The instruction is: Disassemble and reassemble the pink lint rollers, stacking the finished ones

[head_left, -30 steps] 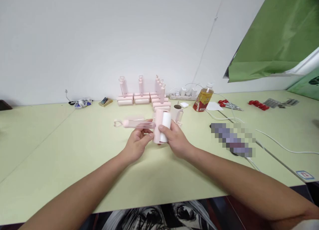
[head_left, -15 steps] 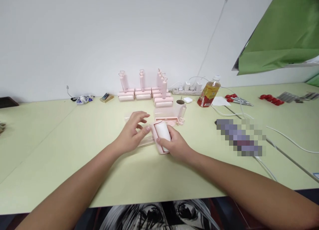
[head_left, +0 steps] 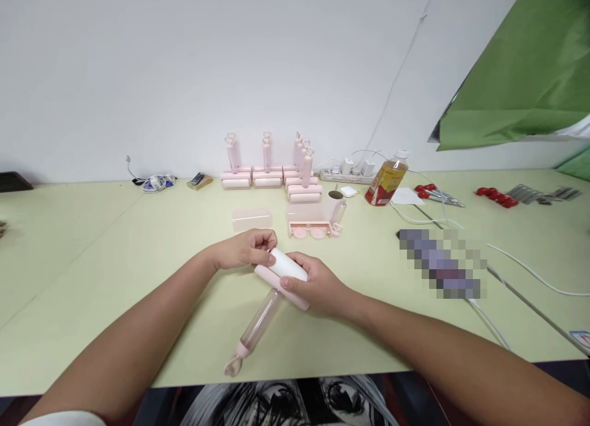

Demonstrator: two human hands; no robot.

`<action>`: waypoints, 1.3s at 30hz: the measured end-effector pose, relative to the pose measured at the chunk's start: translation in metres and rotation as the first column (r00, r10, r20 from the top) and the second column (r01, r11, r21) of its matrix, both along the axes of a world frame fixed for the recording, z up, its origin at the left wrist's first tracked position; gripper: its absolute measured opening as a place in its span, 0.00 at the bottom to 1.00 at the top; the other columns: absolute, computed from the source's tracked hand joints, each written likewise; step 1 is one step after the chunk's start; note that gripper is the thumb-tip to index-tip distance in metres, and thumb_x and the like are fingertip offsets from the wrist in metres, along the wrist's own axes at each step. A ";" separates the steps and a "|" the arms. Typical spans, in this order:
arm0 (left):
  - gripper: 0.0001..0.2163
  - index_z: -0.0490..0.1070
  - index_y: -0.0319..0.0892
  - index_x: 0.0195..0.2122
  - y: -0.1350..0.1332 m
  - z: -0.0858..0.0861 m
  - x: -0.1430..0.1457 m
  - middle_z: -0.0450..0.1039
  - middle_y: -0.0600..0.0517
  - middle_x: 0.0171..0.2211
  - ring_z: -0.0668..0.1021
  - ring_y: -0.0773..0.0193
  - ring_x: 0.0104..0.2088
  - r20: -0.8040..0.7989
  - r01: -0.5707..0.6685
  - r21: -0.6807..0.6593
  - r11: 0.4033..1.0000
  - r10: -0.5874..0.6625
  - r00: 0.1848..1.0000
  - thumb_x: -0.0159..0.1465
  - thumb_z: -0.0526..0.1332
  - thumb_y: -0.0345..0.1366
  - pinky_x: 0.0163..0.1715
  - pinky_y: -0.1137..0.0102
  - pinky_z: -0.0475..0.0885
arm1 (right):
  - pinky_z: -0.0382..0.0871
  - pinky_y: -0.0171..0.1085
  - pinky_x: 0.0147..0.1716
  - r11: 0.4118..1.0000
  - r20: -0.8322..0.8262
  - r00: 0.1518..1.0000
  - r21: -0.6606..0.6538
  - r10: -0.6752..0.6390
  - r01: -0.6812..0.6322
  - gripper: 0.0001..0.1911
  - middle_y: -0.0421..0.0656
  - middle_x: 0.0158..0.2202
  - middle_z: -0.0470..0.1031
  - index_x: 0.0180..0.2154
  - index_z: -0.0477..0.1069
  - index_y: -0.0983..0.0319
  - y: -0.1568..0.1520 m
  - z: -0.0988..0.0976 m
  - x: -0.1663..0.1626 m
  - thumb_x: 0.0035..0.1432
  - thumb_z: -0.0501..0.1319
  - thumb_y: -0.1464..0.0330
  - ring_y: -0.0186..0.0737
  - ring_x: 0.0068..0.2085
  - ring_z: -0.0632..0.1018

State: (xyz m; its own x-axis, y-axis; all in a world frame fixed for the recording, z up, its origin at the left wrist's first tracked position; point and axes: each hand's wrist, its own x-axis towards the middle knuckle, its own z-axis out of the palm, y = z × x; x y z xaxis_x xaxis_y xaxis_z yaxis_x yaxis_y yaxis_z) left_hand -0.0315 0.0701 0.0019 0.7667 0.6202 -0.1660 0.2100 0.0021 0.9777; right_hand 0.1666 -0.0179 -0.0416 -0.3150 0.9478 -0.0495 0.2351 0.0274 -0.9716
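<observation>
A pink lint roller (head_left: 288, 263) with a white paper roll is between my hands, tilted over the table. Its clear handle (head_left: 260, 323) points down and left toward the table's front edge, ending in a pink heart-shaped loop. My right hand (head_left: 320, 283) wraps the roller's right end, thumb on the pink housing. At the other end, my left hand (head_left: 246, 251) has its fingers curled in and its thumb pressed against the roll's end. Behind them lie a clear cover (head_left: 251, 219) and an open pink roller housing (head_left: 310, 229) with round end pieces.
Several assembled lint rollers (head_left: 267, 178) stand along the wall. To their right are a power strip (head_left: 345, 176), a drink bottle (head_left: 387, 179) and red-handled tools (head_left: 428, 191). A blurred-out object (head_left: 437, 266) and white cables lie on the right. Coiled cable (head_left: 154, 183) sits at the back left.
My left hand has closed from spread fingers onto the roller's end. The lint roller has turned and come nearer, its handle now pointing down toward me.
</observation>
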 end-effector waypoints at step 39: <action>0.18 0.73 0.40 0.31 0.012 -0.028 -0.012 0.71 0.53 0.25 0.70 0.67 0.26 -0.103 -0.248 0.669 0.701 0.418 0.903 0.66 0.53 0.49 0.26 0.73 0.64 | 0.67 0.47 0.52 0.926 0.027 0.984 0.345 -0.174 0.154 0.29 0.48 0.55 0.73 0.56 0.69 0.59 0.018 0.001 0.023 0.54 0.67 0.59 0.51 0.54 0.73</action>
